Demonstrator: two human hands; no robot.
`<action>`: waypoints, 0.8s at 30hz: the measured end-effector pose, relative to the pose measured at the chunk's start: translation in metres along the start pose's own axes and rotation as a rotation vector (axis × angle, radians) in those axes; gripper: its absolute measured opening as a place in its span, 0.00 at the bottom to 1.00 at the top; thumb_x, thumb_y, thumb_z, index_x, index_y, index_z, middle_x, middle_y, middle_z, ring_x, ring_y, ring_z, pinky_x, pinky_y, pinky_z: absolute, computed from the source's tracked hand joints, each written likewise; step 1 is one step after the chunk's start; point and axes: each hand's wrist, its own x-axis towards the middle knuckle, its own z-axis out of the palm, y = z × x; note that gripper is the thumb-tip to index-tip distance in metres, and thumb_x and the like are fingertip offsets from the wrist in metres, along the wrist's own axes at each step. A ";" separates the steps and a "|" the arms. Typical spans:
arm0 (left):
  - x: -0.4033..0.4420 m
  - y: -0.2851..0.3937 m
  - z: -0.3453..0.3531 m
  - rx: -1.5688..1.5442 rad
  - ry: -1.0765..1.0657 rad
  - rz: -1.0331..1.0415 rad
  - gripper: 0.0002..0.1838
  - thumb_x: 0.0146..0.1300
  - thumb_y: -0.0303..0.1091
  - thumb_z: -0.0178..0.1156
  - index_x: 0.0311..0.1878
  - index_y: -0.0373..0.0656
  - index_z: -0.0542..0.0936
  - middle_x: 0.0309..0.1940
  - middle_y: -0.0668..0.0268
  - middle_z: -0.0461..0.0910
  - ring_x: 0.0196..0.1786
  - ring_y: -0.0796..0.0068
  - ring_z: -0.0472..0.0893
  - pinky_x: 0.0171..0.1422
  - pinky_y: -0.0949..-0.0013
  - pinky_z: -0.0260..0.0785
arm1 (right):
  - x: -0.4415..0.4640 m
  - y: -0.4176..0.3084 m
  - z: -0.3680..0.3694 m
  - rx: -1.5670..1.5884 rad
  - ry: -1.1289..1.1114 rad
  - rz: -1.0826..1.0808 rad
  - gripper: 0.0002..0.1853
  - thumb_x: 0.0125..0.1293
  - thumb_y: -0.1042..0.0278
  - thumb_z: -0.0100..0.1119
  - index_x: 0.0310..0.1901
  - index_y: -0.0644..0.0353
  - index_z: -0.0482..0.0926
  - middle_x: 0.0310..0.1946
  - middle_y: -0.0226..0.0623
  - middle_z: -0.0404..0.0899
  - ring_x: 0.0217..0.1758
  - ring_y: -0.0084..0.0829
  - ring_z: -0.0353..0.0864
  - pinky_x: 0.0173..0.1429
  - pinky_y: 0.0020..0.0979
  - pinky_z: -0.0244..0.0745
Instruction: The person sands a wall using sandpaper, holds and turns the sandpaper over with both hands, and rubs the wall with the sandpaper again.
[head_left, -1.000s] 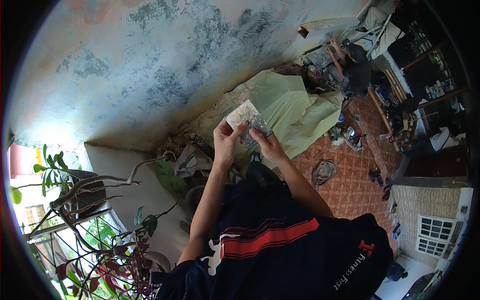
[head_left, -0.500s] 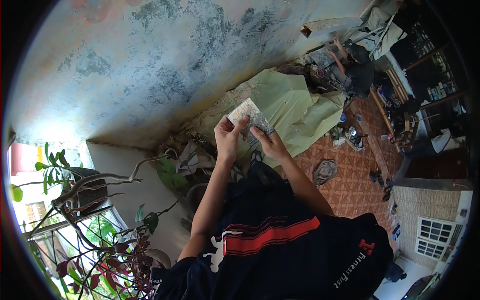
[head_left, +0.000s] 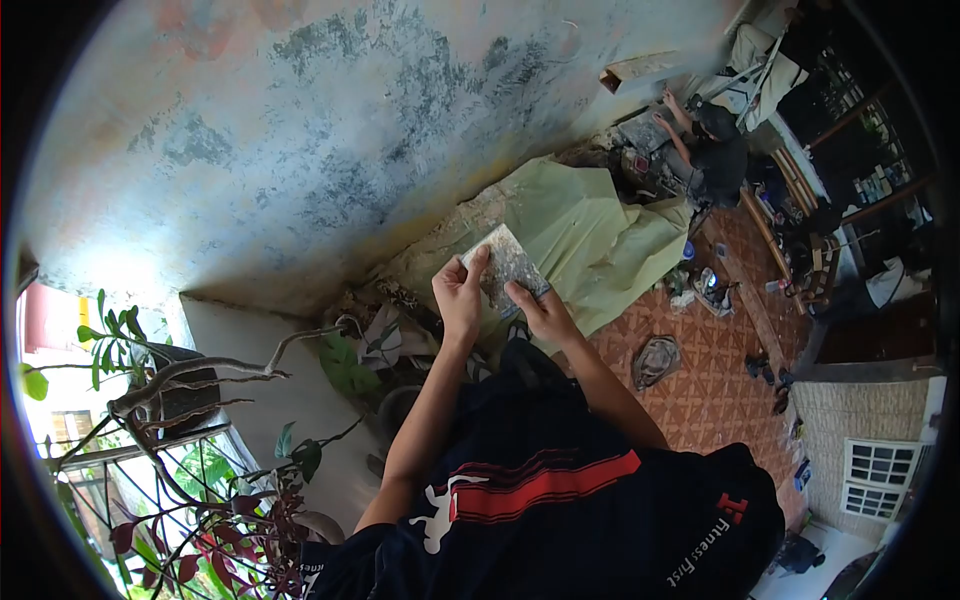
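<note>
My left hand [head_left: 461, 302] and my right hand [head_left: 547, 317] hold a small, flat rectangular piece [head_left: 513, 266] between them, in front of my chest. Its face is worn and speckled grey and white, with a paler edge at the upper left; its exact kind is unclear. The left thumb presses on its face near the left edge. On the lower right side the right thumb rests on it, while the other fingers are mostly hidden behind. Beyond the piece lies a pale green sheet [head_left: 570, 225], spread along the foot of the stained wall [head_left: 330, 130].
A person [head_left: 715, 150] in dark clothes works by the wall at the far right. Potted plants with bare branches [head_left: 200, 375] stand at left. On the patterned tile floor [head_left: 700, 390] lie a crumpled bag [head_left: 656, 361], a long plank [head_left: 750, 305] and scattered items.
The held piece and both hands sit slightly lower in view. My left thumb has shifted up and left along the piece's face. The view has tilted slightly.
</note>
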 end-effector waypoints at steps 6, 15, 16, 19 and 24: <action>0.000 -0.005 0.010 -0.011 0.033 0.020 0.14 0.70 0.38 0.65 0.35 0.34 0.84 0.31 0.75 0.81 0.33 0.89 0.71 0.38 0.78 0.63 | 0.002 -0.003 -0.001 -0.096 0.024 -0.076 0.13 0.75 0.66 0.55 0.52 0.67 0.80 0.39 0.28 0.83 0.44 0.14 0.76 0.48 0.25 0.74; 0.004 -0.007 0.019 0.031 0.097 -0.164 0.17 0.71 0.42 0.62 0.40 0.34 0.85 0.25 0.78 0.77 0.26 0.90 0.68 0.27 0.76 0.58 | 0.010 0.023 -0.012 -0.181 0.004 -0.053 0.13 0.76 0.66 0.54 0.52 0.68 0.79 0.43 0.28 0.81 0.47 0.19 0.76 0.53 0.28 0.73; 0.006 -0.008 0.020 0.054 0.082 -0.139 0.17 0.72 0.42 0.62 0.38 0.35 0.85 0.25 0.78 0.77 0.26 0.90 0.68 0.27 0.76 0.58 | 0.011 0.023 -0.014 -0.189 0.022 -0.040 0.14 0.75 0.66 0.54 0.52 0.68 0.78 0.43 0.29 0.81 0.47 0.19 0.76 0.53 0.28 0.74; 0.013 -0.017 0.025 0.071 0.036 -0.078 0.17 0.73 0.43 0.60 0.37 0.37 0.84 0.24 0.79 0.72 0.27 0.90 0.66 0.29 0.77 0.56 | 0.012 0.023 -0.017 -0.218 0.070 -0.052 0.14 0.75 0.65 0.55 0.52 0.68 0.79 0.41 0.28 0.82 0.46 0.18 0.76 0.51 0.28 0.74; 0.023 -0.024 0.013 0.045 0.073 -0.090 0.18 0.74 0.45 0.57 0.39 0.38 0.83 0.24 0.80 0.68 0.28 0.87 0.64 0.32 0.76 0.57 | 0.014 0.024 -0.009 -0.131 0.109 -0.062 0.17 0.75 0.59 0.56 0.40 0.70 0.80 0.25 0.24 0.77 0.33 0.13 0.71 0.36 0.30 0.72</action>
